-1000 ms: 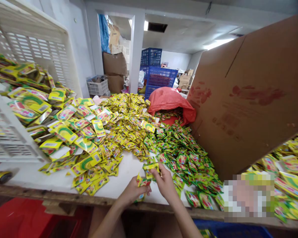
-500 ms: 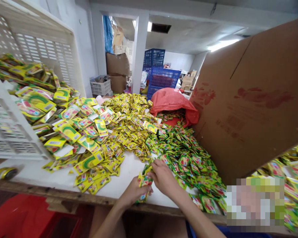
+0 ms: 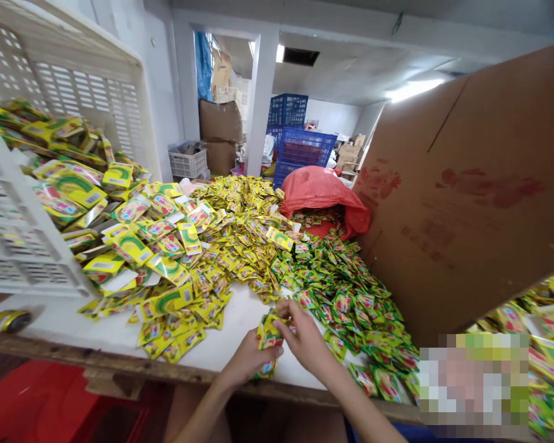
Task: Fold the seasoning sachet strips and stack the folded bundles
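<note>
My left hand (image 3: 252,358) is wrapped round a small bundle of yellow and green printed sachets (image 3: 268,337), held upright over the white tabletop near its front edge. Against the top of this bundle, my right hand (image 3: 300,332) has its thumb and bent fingers closed on a sachet; its fingertips are partly hidden. Beyond the hands, a heap of yellow sachets (image 3: 240,246) meets a heap of green sachets (image 3: 346,301) on the right. Several flat yellow cartons (image 3: 129,243) lie on the left.
A white plastic crate (image 3: 69,264) lies tipped on the left, spilling cartons. A red sack (image 3: 321,184) opens onto the green heap. A large cardboard box (image 3: 461,203) leans at right. A yellow can (image 3: 9,321) lies near the left edge. Blue crates (image 3: 305,147) stand behind.
My right hand has shifted slightly at the top of the bundle, with its fingers lifted a little. My left hand keeps its hold in nearly the same place.
</note>
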The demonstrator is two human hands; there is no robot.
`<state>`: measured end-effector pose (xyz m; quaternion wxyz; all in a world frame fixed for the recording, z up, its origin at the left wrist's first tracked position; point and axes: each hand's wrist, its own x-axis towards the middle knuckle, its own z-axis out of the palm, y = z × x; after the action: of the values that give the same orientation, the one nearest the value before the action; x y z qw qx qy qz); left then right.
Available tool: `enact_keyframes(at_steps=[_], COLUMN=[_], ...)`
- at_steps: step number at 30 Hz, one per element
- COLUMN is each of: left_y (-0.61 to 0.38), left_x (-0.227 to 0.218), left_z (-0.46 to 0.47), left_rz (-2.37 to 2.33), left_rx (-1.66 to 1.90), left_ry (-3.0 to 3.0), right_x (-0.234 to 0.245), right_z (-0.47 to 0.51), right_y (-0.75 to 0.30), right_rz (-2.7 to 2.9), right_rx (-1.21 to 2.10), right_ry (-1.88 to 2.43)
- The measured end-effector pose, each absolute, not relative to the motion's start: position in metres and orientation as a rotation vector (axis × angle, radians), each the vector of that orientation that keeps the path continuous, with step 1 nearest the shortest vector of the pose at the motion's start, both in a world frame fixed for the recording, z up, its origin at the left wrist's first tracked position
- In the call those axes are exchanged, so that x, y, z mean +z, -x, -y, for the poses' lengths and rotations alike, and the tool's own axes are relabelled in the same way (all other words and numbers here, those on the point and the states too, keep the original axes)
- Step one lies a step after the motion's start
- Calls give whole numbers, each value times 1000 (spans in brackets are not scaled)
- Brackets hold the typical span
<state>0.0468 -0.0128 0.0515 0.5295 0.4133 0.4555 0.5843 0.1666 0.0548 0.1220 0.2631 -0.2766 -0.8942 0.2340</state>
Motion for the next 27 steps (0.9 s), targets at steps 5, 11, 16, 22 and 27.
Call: enact_keyframes(at_steps=[5,11,16,22,27], left_y=[-50,-51,-51,-47,-49], left_x=[55,49,49,43,46], left_z=[14,20,25,24,24], left_rz=[-1072,-1051,-1165,-1281,-1333], left_rx=[1480,1477,1636,1523,1611], left_ry=[-1083,-951,-915,-1060,-1072], right_x=[106,75,48,56,61], right_z=[-40,-35,-39,-45,-51], right_y=[-171,-181,-186,-185,-181], right_rz=[2411,2103,1802,2031,1981], right_rx=[550,982,1134,1024,1011], right_ry=[788,789,811,751,774])
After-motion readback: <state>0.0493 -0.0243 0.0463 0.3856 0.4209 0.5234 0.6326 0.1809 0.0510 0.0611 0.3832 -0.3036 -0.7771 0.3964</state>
